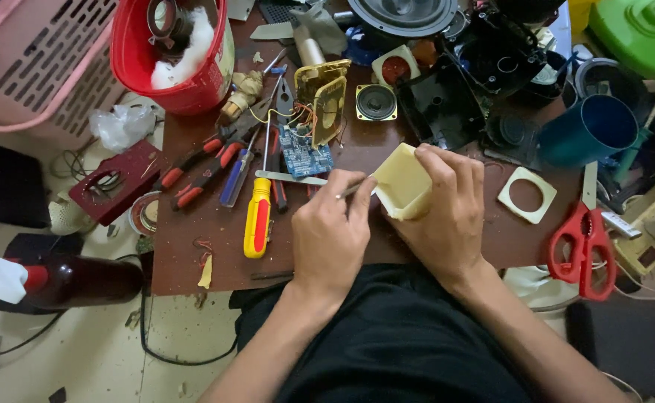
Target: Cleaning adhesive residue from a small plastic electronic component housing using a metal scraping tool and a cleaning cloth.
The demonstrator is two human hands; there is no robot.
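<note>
Right hand (443, 216) grips a cream plastic box (402, 183) just above the desk (193, 246) edge, left hand (331, 231) pinches a thin metal tool (351, 190) against it, yellow screwdriver (257, 216) nearby.

Cream-yellow plastic box (404, 183), plain, no pattern. Bench (193, 246) dark reddish brown. Screwdriver (257, 216) handle yellow with red grip panel. Pliers (204, 168) red and black handles. Circuit board (305, 155) blue, speckled with small parts. Scissors (585, 250) red handles. Bucket (182, 60) red, white wadding inside. Basket (36, 63) pink, slotted. Cup (588, 130) dark blue. Square ring frame (527, 195) off-white. Lap cloth (395, 336) black.
</note>
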